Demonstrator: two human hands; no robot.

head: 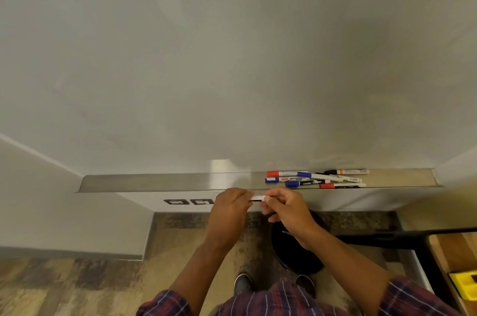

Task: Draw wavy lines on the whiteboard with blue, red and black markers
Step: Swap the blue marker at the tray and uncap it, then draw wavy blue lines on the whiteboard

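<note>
A blank whiteboard (pixel 232 57) fills the upper view, with no lines on it. Just below its metal tray (pixel 154 183), both hands hold one marker (pixel 258 198) level between them. My left hand (pixel 229 210) grips one end and my right hand (pixel 286 210) pinches the other; only a short white and black stretch shows, so its colour is unclear. On the tray's right part lie several markers: a red-capped one (pixel 284 174), a blue-capped one (pixel 284 179), another blue (pixel 304 183), one with a black cap (pixel 346 172) and a red one (pixel 340 185).
Two wall sockets (pixel 189 202) sit under the tray, left of my hands. A black round bin (pixel 294 259) stands on the floor by my feet. A wooden surface with a yellow object (pixel 464 284) is at the lower right.
</note>
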